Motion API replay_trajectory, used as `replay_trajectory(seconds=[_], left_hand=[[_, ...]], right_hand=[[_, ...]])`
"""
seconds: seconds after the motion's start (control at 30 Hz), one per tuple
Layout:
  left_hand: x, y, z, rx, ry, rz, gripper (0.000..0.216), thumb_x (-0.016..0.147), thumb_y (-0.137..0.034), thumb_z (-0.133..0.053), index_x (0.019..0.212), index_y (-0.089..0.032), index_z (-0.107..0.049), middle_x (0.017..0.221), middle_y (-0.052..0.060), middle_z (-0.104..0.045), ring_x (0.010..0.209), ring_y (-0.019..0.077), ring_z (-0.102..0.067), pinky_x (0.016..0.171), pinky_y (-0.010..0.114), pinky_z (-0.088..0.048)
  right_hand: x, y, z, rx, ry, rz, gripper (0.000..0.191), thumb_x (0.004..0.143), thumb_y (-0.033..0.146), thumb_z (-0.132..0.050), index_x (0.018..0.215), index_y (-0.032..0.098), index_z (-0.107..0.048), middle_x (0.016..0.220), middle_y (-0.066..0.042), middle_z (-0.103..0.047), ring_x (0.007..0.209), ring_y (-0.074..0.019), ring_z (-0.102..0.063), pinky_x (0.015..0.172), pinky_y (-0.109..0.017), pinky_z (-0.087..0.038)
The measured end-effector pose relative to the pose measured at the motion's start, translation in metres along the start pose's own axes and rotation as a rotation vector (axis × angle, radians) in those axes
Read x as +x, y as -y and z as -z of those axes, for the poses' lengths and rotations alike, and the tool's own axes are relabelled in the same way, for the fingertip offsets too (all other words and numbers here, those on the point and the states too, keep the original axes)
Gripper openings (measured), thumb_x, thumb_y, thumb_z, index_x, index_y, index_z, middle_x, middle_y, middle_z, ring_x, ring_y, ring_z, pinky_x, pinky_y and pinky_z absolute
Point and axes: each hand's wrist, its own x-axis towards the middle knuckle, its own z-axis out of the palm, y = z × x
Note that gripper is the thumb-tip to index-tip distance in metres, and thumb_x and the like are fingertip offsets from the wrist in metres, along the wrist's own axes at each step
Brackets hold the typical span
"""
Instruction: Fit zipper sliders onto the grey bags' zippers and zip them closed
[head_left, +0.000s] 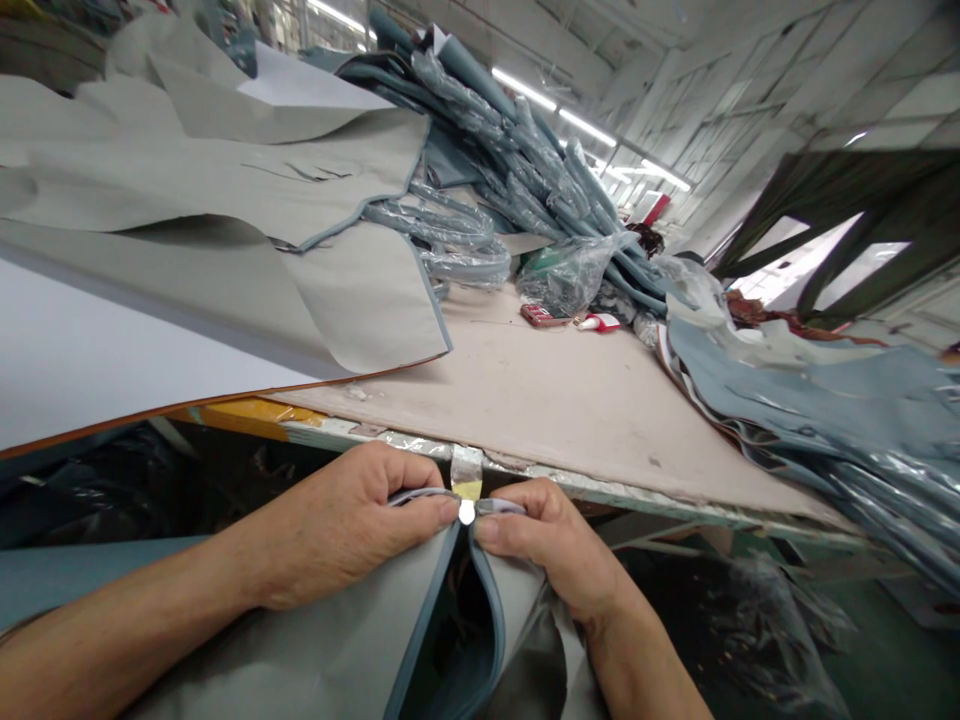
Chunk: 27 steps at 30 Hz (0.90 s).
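Head view: the left hand (pixel 360 520) and right hand (pixel 559 545) each pinch, grip closed, blue-edged grey sheeting (pixel 330 640) just before the table (pixel 540 390); its long opening runs from between both thumbs toward the wearer.

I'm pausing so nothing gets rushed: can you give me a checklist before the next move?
1. Left hand gripping the grey material: ok.
2. Right hand gripping material too: ok, thumb on top.
3. Blue trim apart below the hands: ok, a dark gap shows.
4. Small white piece between the hands fastened to something: cannot tell.
5. Tabletop free of loose items: not ok, a red-and-white bottle lies farther back.
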Motion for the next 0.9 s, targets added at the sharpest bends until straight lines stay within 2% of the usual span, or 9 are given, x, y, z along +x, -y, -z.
replay_trajectory(seconds=[0.2,0.3,0.57,0.73,0.9], left_hand=[[0.000,-0.003,0.001,-0.076,0.022,0.015,0.035,0.078,-0.050,-0.064,0.071,-0.016,-0.056,0.063,-0.005,-0.039,0.058,0.0090,-0.030,0.048,0.016,-0.026],[0.001,-0.002,0.000,-0.082,0.039,0.005,0.039,0.079,-0.053,-0.064,0.070,-0.016,-0.053,0.062,-0.005,-0.038,0.057,0.0087,-0.029,0.047,0.016,-0.025],[-0.001,-0.004,-0.005,-0.043,-0.030,-0.010,0.042,0.081,-0.056,-0.058,0.069,-0.016,-0.054,0.061,-0.005,-0.038,0.056,0.0087,-0.030,0.048,0.017,-0.025],[0.002,-0.006,-0.003,-0.014,-0.073,-0.040,0.043,0.081,-0.057,-0.055,0.066,-0.017,-0.050,0.061,-0.005,-0.037,0.056,0.0091,-0.029,0.049,0.019,-0.025],[0.001,0.001,-0.003,-0.064,-0.016,-0.006,0.045,0.083,-0.060,-0.056,0.070,-0.017,-0.051,0.062,-0.005,-0.038,0.058,0.0094,-0.029,0.050,0.020,-0.025]], right_hand=[[-0.001,-0.003,-0.001,0.013,-0.010,0.011,0.044,0.075,0.041,-0.075,0.056,0.017,-0.043,0.054,0.006,-0.028,0.050,-0.0054,-0.019,0.046,-0.023,-0.012],[0.000,-0.002,-0.002,0.044,-0.027,0.017,0.044,0.073,0.042,-0.077,0.057,0.016,-0.045,0.054,0.006,-0.030,0.049,-0.0053,-0.020,0.045,-0.022,-0.012],[-0.001,-0.004,-0.004,0.103,-0.028,0.037,0.040,0.074,0.037,-0.076,0.058,0.016,-0.046,0.054,0.006,-0.030,0.048,-0.0049,-0.019,0.044,-0.021,-0.012],[0.004,-0.008,-0.006,0.145,-0.083,0.079,0.039,0.074,0.038,-0.076,0.059,0.016,-0.048,0.055,0.006,-0.032,0.049,-0.0058,-0.022,0.044,-0.021,-0.016],[0.004,-0.013,-0.006,0.148,-0.061,0.095,0.041,0.076,0.036,-0.076,0.058,0.017,-0.044,0.054,0.006,-0.030,0.048,-0.0052,-0.019,0.044,-0.021,-0.013]])
